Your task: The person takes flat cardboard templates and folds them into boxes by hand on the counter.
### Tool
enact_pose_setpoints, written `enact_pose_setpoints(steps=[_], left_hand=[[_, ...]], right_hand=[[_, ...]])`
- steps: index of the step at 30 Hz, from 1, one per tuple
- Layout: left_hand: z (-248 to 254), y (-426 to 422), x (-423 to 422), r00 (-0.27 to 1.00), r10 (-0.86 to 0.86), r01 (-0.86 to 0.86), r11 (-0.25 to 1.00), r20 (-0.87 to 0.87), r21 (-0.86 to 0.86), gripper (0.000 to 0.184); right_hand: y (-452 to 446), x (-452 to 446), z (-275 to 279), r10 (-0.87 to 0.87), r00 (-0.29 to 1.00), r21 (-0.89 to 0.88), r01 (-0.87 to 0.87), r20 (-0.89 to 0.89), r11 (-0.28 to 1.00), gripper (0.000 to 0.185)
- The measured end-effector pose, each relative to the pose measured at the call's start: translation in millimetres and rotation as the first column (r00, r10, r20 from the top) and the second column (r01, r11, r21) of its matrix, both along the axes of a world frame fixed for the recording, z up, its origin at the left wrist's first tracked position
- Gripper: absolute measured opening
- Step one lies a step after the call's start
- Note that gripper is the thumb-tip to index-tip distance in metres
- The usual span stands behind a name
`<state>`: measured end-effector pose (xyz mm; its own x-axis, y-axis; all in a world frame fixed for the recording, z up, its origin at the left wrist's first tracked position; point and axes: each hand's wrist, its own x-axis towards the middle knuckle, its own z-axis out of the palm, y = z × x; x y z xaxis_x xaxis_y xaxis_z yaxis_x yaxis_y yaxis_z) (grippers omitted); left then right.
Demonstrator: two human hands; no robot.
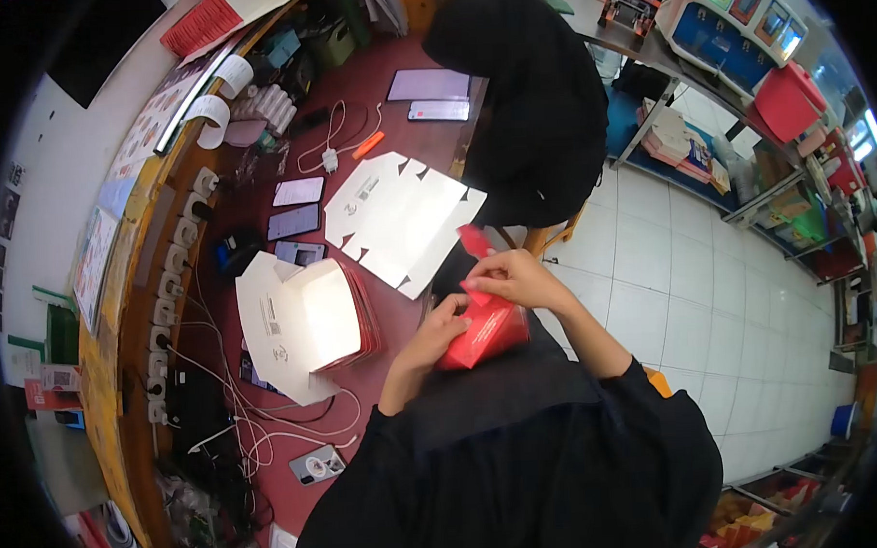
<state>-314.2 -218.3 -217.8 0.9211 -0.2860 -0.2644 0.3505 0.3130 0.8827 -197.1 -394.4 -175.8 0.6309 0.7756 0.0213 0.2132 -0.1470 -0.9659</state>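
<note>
A red folding carton (489,332) with pale printing rests over my lap, partly folded up. My left hand (441,332) grips its near left side, thumb on top. With fingers pinched together, my right hand (512,277) holds the carton's upper edge, where a red flap (474,242) sticks up. On the table to the left, a nested stack of opened cartons (329,312) shows white insides and red outer walls. A flat white carton blank (398,213) lies beyond my hands, its printed logo facing up.
Several phones (293,221) and a tablet (428,85) lie on the dark red table (376,141). White cables (255,425) trail along its left side below a row of sockets (173,274). A person in black (524,97) sits ahead; shelves stand right.
</note>
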Motion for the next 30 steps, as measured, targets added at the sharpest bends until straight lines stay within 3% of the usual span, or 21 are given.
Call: enact_pose_setpoints(steps=[1, 5, 6, 9, 12, 16, 18, 19, 20, 21, 22, 24, 25, 26, 27, 28, 30], left_hand=[[1, -3, -1, 0.999, 0.032, -0.031, 0.999, -0.04, 0.023, 0.03], [-27, -4, -7, 0.997, 0.068, -0.071, 0.994, -0.039, -0.08, 0.04], [-26, -6, -9, 0.993, 0.087, -0.103, 0.97, -0.083, -0.22, 0.047], [-21, 2, -11, 0.999, 0.04, -0.045, 0.974, -0.027, -0.221, 0.052], [-29, 5, -6, 0.998, 0.02, -0.022, 0.999, 0.064, 0.031, 0.054], [0, -9, 6, 0.973, 0.225, -0.227, 0.973, 0.058, 0.03, 0.051], [-18, -2, 14, 0.94, 0.327, -0.336, 0.937, 0.1, 0.09, 0.054], [-27, 1, 17, 0.862, 0.372, -0.495, 0.768, 0.346, 0.407, 0.056], [-38, 2, 17, 0.76, 0.307, -0.645, 0.464, 0.573, 0.607, 0.059], [-52, 3, 16, 0.657, 0.145, -0.754, 0.085, 0.74, 0.652, 0.062], [-75, 2, 15, 0.71, 0.313, -0.689, 0.125, 0.631, 0.714, 0.071], [-64, -7, 13, 0.719, 0.679, -0.647, 0.574, 0.148, 0.502, 0.073], [-61, -11, 11, 0.697, 0.698, -0.645, 0.709, -0.161, 0.284, 0.074], [-99, -2, 11, 0.725, 0.561, -0.615, 0.788, -0.399, -0.01, 0.079], [-101, -4, 11, 0.729, 0.572, -0.608, 0.794, -0.376, 0.029, 0.078], [-101, -6, 11, 0.73, 0.587, -0.605, 0.794, -0.351, 0.069, 0.077], [-89, -13, 9, 0.666, 0.696, -0.682, 0.714, -0.269, 0.158, 0.068]], right_hand=[[3, 3, 0, 0.148, 0.988, 0.085, -0.144, -0.034, 0.986, 0.026], [5, 8, 1, 0.301, 0.903, -0.189, -0.252, 0.308, 0.949, 0.022], [10, 3, -9, 0.108, 0.914, -0.073, -0.086, 0.39, 0.994, 0.024], [15, -6, -20, -0.093, 0.847, -0.09, 0.163, 0.524, 0.982, 0.028], [3, 2, -4, 0.305, 0.897, -0.244, -0.233, 0.319, 0.941, 0.036], [-21, -18, 43, 0.37, 0.786, -0.505, -0.085, 0.496, 0.859, 0.049], [-42, -25, 62, 0.24, 0.774, -0.422, 0.039, 0.586, 0.906, 0.045], [-55, -24, 67, 0.174, 0.756, -0.376, 0.101, 0.631, 0.921, 0.043], [-69, -21, 62, 0.11, 0.748, -0.37, 0.189, 0.655, 0.91, 0.041], [-85, -14, 49, 0.046, 0.733, -0.359, 0.276, 0.678, 0.892, 0.039], [-98, -9, 33, -0.019, 0.714, -0.344, 0.36, 0.7, 0.867, 0.037], [-119, -2, -19, -0.133, 0.68, -0.25, 0.434, 0.721, 0.865, 0.036], [-124, -1, -44, -0.187, 0.661, -0.205, 0.469, 0.727, 0.859, 0.035], [-120, -4, -63, -0.274, 0.696, -0.241, 0.546, 0.664, 0.802, 0.036], [-117, -7, -79, -0.361, 0.716, -0.285, 0.61, 0.598, 0.739, 0.037], [-120, -8, -89, -0.271, 0.753, -0.398, 0.574, 0.599, 0.715, 0.037], [-147, 8, -177, 0.145, 0.726, -0.535, 0.341, 0.672, 0.773, 0.044]])
